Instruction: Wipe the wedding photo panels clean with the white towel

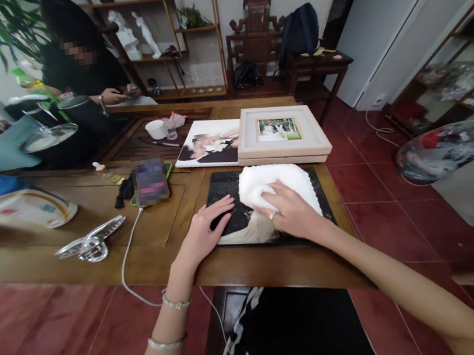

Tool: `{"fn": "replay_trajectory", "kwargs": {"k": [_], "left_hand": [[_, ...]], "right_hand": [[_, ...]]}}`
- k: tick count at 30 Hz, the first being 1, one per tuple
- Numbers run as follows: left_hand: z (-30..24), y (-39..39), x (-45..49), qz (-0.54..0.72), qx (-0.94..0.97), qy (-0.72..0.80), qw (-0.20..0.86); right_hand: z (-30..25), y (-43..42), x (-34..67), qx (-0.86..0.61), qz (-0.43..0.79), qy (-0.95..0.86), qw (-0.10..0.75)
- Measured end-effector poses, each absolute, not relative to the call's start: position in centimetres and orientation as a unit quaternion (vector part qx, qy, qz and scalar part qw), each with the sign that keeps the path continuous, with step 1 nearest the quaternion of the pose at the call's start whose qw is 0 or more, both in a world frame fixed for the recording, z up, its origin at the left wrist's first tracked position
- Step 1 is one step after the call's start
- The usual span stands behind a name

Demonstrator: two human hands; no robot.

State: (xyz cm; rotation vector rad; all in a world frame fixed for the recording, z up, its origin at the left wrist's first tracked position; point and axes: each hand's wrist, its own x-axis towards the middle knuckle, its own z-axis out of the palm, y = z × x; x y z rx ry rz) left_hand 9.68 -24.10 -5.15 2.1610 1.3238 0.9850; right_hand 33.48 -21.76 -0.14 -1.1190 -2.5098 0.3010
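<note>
A dark photo panel [225, 186] lies flat near the table's front edge, with a pale dress showing in the lower part of its picture. Spread over its right half is a white towel [292, 178], which hides that side of the picture. My right hand [288, 208] grips a bunched part of the towel against the panel. With fingers stretched out, my left hand [208, 225] rests on the panel's left edge and holds nothing.
Behind the panel are stacked picture frames [319, 136] and a photo canvas [207, 157]. A phone [151, 180] with a white cable, a clear hair claw [91, 240] and a detergent bottle [14, 197] lie left. A person [80, 64] sits across the table.
</note>
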Motion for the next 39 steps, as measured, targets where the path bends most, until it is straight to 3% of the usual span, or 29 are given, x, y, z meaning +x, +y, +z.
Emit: {"fn": "replay_trajectory", "kwargs": {"k": [10, 21, 28, 39], "left_hand": [[-4.8, -24.2, 9.7, 0.34, 0.785, 0.479, 0.197], [-5.0, -24.2, 9.7, 0.35, 0.779, 0.481, 0.2], [-5.0, -24.2, 9.8, 0.346, 0.776, 0.488, 0.2], [-4.8, -24.2, 9.9, 0.346, 0.776, 0.488, 0.2]], "right_hand": [[0.5, -32.4, 35.5, -0.304, 0.184, -0.923, 0.145], [0.0, -24.1, 33.9, -0.369, 0.136, -0.901, 0.186], [0.3, -17.9, 31.3, -0.409, 0.086, -0.893, 0.165], [-0.2, -22.6, 32.4, -0.384, 0.119, -0.9, 0.168]]}}
